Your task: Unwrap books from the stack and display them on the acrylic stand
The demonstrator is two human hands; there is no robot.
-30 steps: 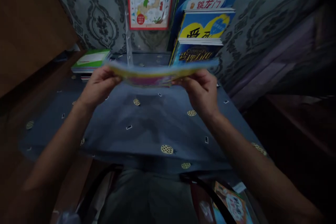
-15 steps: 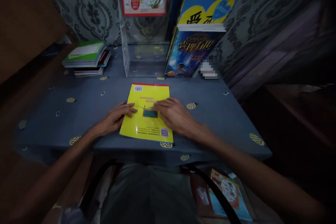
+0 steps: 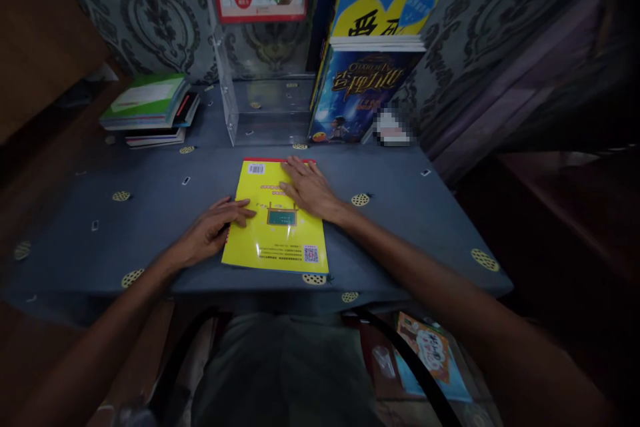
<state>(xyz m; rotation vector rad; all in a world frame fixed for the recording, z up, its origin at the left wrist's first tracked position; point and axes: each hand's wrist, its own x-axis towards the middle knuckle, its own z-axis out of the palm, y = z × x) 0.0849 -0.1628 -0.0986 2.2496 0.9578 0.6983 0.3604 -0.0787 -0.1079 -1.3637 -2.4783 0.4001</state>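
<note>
A yellow book (image 3: pixel 270 247) with a red edge lies upside down to me on the table, back cover up, its barcode at the far left and its QR code near me at right. My right hand (image 3: pixel 313 190) rests flat on its far right part, fingers stretched toward the red edge. At the book's left edge is my left hand (image 3: pixel 215 230), its fingertips lying on the cover and fingers apart. Neither hand grips anything.
A clear acrylic stand (image 3: pixel 227 100) is at the back. Beside it, several books stand upright, a dark blue one (image 3: pixel 360 97) in front. A stack of books (image 3: pixel 150 107) sits at the back left. Below the table at right lies a light blue book (image 3: pixel 430 353).
My right hand has slid away from me over the cover, from its middle to its far right part, and now lies flatter. My left hand stays at the left edge.
</note>
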